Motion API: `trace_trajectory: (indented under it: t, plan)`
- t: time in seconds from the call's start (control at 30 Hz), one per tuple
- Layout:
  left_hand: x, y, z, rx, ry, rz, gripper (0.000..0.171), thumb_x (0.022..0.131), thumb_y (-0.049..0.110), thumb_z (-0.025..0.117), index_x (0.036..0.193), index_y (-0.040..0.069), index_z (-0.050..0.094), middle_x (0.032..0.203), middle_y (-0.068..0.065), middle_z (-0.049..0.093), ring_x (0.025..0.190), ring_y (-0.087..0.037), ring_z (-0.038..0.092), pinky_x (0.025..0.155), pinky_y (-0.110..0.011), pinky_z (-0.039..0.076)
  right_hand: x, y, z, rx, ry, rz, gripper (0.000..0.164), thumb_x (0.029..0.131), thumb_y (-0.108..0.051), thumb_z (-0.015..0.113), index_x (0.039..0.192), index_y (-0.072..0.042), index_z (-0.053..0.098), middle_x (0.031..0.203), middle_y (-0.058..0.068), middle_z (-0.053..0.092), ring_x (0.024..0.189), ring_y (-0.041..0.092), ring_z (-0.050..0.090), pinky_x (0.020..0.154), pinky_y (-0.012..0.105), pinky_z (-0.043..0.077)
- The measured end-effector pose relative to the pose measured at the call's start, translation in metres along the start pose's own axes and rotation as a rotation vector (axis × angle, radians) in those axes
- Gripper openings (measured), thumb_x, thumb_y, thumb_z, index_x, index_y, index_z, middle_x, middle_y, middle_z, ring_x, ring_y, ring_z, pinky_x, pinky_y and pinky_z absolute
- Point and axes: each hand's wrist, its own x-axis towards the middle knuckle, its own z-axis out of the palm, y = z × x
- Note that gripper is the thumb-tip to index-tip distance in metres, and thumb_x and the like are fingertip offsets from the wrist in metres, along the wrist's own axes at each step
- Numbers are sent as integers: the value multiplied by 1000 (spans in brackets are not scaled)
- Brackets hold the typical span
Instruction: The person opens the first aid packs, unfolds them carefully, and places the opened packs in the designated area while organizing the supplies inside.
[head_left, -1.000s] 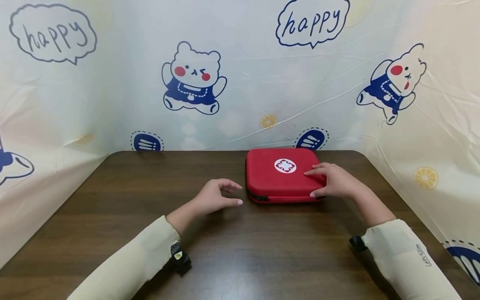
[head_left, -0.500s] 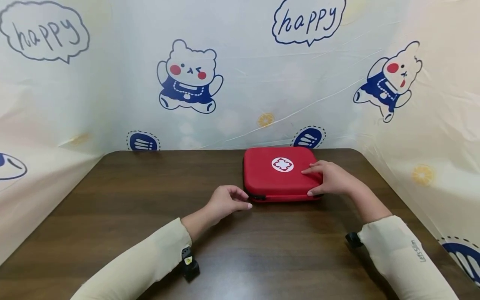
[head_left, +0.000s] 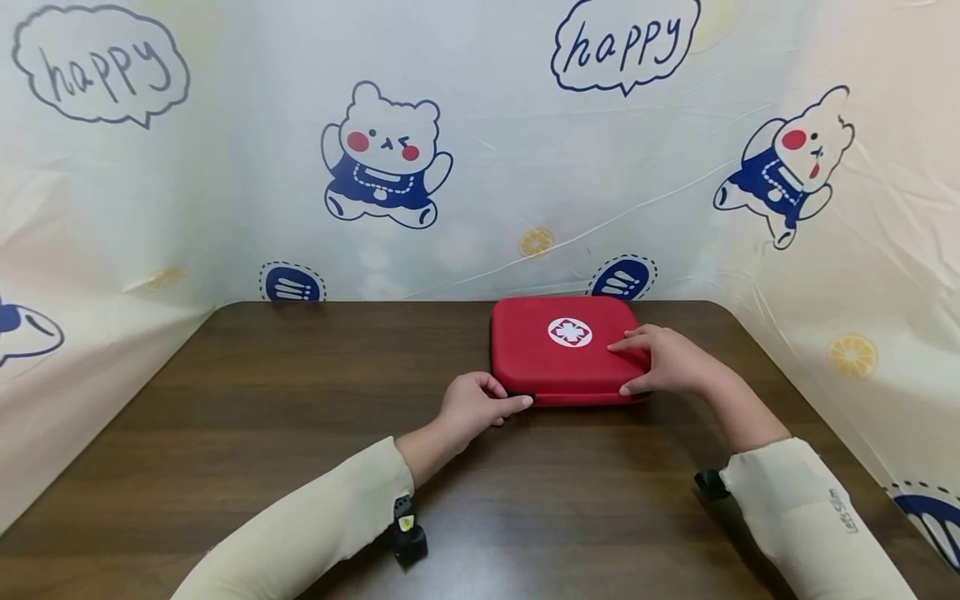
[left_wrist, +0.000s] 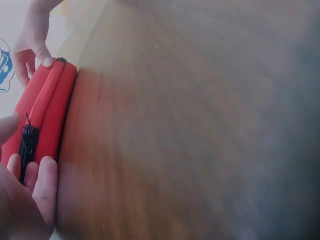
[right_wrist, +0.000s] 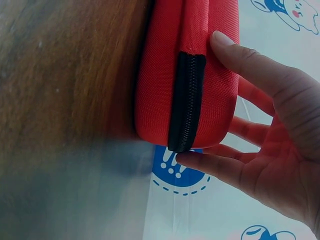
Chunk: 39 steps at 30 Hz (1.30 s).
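A red first aid case [head_left: 558, 358] with a white cross emblem lies closed at the back of the table. My left hand [head_left: 472, 408] is at its front left corner. In the left wrist view, the black zipper pulls [left_wrist: 29, 137] sit between the thumb and the bent fingers [left_wrist: 46, 175], which reach the case's side; no firm pinch on the pulls shows. My right hand [head_left: 671, 362] holds the case's right end, its thumb [right_wrist: 240, 55] on the lid by the seam and its fingers round the end. A black zipper [right_wrist: 188, 100] runs there, fully closed.
The dark brown wooden table [head_left: 300, 400] extends around the case. Behind it and at both sides hangs a pale printed curtain [head_left: 480, 150] with bears and "happy" bubbles; the case stands close to the back edge.
My left hand has moved right, from beside the case to its front left corner at the zipper pulls. The right hand has stayed on the case, which has not visibly moved.
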Motion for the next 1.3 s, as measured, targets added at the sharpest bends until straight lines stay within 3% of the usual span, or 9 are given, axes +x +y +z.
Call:
trace_trajectory:
  t: [0.3,0.53,0.63,0.93,1.07,1.17,1.3]
  plan:
    - [-2,2,2,-46,7,-21,31,73,21,87,80,7,60,78,-9,62,57,-20,64,59,-30,57,-3,-2,1,4,5,-5,75,65,-31,90,132,-10,62,137,26,48,125,48,40,80,54,55]
    - [-2,5,9,9,59,-14,40,71,33,88,77,9,57,67,-7,64,55,-18,64,56,-29,55,-2,-2,0,5,12,-2,74,64,-30,91,131,-11,63,137,25,48,125,47,40,82,55,54]
    - [-2,6,10,9,72,-15,38,71,30,88,77,9,57,69,-8,62,54,-18,64,55,-29,55,-2,-1,0,9,11,-4,75,64,-31,91,131,-11,63,138,26,48,126,48,39,82,56,54]
    - [-2,4,-1,-235,-53,-15,16,80,3,77,87,-4,65,76,-12,69,65,-21,69,63,-33,59,0,-1,1,13,7,3,76,64,-30,91,132,-11,62,139,25,47,127,48,39,82,56,54]
    - [-1,2,-5,-284,-103,-4,10,82,-6,71,91,-10,67,77,-15,70,66,-19,68,65,-34,59,0,0,2,13,3,4,77,64,-30,91,133,-11,62,139,25,46,127,48,39,83,56,53]
    - [-1,0,-6,-229,-126,-11,12,81,-1,76,89,-7,69,79,-14,71,65,-19,69,65,-33,59,-1,0,1,13,1,4,77,65,-30,91,133,-11,62,139,25,46,126,48,39,83,56,53]
    - [-2,0,-5,-79,-129,-18,17,76,9,83,85,0,73,76,-9,71,62,-18,68,62,-31,59,-1,0,1,14,1,0,77,65,-31,90,133,-10,61,139,26,46,126,49,39,82,55,54]
